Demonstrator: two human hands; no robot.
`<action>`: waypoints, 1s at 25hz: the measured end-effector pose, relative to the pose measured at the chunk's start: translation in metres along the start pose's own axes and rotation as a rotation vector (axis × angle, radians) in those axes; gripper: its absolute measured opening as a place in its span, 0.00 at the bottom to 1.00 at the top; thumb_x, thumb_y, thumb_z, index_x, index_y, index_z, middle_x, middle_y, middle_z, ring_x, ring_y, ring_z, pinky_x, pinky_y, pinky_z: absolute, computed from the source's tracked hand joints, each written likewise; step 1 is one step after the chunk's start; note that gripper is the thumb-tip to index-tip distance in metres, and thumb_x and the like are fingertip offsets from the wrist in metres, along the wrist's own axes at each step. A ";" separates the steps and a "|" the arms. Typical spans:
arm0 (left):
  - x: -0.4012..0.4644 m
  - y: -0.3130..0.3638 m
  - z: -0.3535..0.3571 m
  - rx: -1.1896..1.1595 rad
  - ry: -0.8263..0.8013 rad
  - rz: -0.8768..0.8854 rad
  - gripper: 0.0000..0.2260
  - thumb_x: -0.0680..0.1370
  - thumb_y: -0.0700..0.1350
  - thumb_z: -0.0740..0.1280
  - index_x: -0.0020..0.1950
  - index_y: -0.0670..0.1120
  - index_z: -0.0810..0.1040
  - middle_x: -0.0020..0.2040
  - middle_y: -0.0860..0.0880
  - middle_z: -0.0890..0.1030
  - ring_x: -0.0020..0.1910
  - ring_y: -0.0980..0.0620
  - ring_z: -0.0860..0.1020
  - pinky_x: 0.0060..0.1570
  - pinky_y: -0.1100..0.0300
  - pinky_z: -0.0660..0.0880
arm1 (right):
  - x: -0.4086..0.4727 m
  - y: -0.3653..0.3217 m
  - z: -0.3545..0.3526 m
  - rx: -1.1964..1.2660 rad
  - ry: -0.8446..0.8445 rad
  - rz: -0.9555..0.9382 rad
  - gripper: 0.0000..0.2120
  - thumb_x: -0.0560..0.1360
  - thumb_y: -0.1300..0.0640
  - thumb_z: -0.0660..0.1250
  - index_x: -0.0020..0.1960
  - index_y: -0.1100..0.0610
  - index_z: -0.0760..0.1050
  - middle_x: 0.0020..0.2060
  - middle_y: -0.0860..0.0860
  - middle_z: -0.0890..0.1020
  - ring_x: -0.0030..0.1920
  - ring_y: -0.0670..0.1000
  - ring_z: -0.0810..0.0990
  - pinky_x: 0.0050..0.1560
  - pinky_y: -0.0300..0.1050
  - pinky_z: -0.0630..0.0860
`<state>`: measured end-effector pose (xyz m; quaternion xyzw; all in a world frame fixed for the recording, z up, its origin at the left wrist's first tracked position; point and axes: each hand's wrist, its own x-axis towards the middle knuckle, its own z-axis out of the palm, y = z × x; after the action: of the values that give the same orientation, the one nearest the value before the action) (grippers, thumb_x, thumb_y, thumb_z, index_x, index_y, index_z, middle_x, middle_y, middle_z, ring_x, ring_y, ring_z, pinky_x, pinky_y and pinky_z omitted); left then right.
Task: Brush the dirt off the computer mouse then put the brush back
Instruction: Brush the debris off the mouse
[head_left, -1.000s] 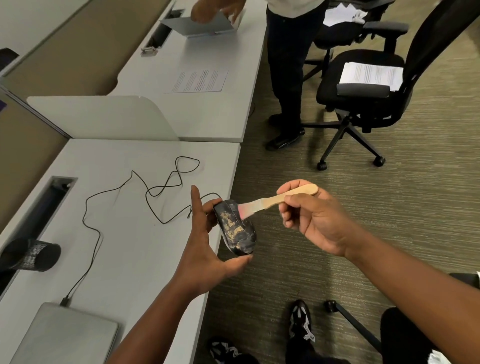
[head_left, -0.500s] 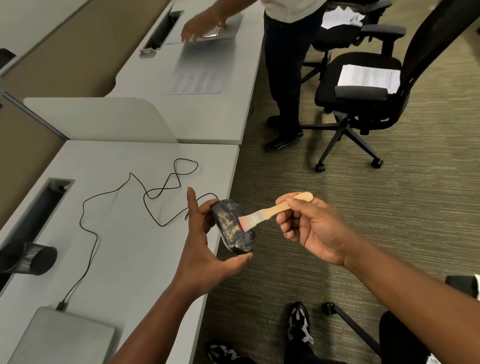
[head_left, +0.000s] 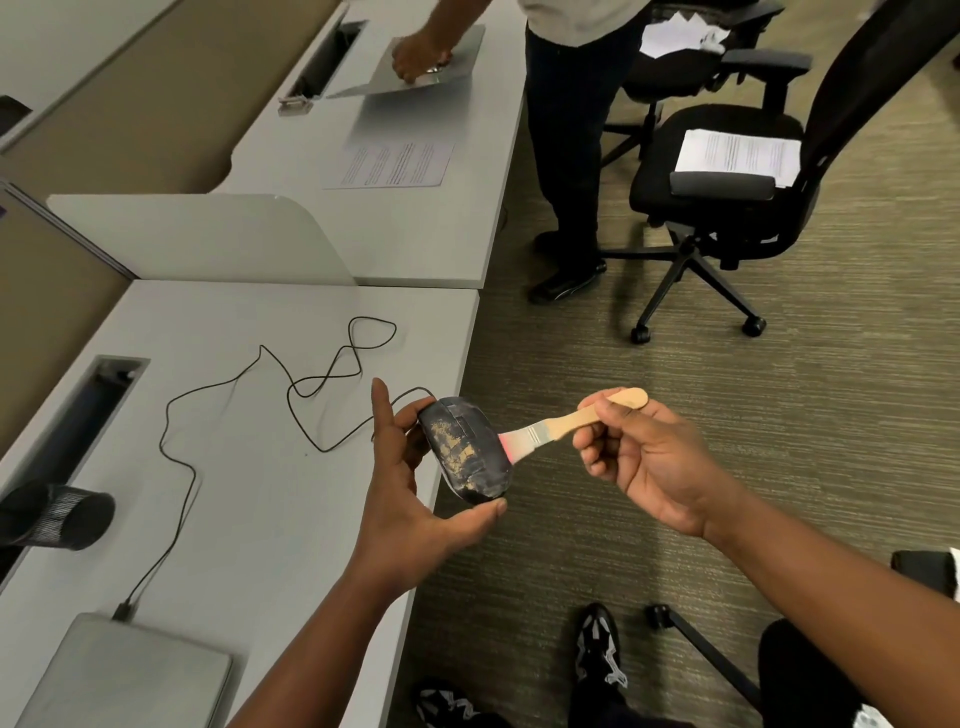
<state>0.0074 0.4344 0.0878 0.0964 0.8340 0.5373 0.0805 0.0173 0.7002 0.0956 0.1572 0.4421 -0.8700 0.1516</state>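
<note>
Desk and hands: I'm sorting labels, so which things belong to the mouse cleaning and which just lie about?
In the job:
mouse
brush
left hand
right hand

Lying about:
laptop
black cup
papers
office chair

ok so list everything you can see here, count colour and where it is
computer mouse: 1, black with tan dirt, held off the near desk edge
brush: 1, wooden handle, pinkish bristles on the mouse
cable: 1, black, looped on the near desk
laptop: 1, grey, closed, near left corner
pen cup: 1, black mesh, on its side
office chair: 1, black, papers on seat
other person: 1, dark trousers, at the far desk
left hand: grips the mouse
right hand: pinches the brush handle
</note>
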 end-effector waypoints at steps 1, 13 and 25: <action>0.000 0.001 0.000 -0.001 0.000 -0.001 0.67 0.61 0.47 0.85 0.83 0.61 0.36 0.75 0.64 0.67 0.74 0.61 0.70 0.72 0.67 0.67 | -0.001 -0.001 0.000 0.005 -0.004 -0.004 0.09 0.78 0.56 0.64 0.53 0.61 0.79 0.37 0.59 0.83 0.35 0.52 0.79 0.33 0.41 0.78; -0.005 -0.001 0.003 0.011 0.017 -0.005 0.61 0.62 0.52 0.84 0.84 0.58 0.47 0.78 0.61 0.66 0.76 0.62 0.68 0.71 0.67 0.67 | -0.012 0.000 0.003 -0.094 -0.102 -0.009 0.09 0.78 0.57 0.65 0.53 0.61 0.78 0.37 0.60 0.83 0.34 0.52 0.80 0.33 0.42 0.77; -0.004 0.004 0.004 0.061 0.049 -0.011 0.58 0.58 0.62 0.84 0.83 0.54 0.59 0.78 0.55 0.69 0.75 0.58 0.70 0.72 0.66 0.68 | -0.019 -0.013 0.018 -0.304 -0.251 -0.183 0.10 0.76 0.55 0.70 0.54 0.60 0.82 0.40 0.59 0.85 0.37 0.53 0.83 0.35 0.42 0.79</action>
<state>0.0125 0.4385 0.0899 0.0811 0.8522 0.5134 0.0599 0.0262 0.6949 0.1230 -0.0179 0.5582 -0.8163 0.1476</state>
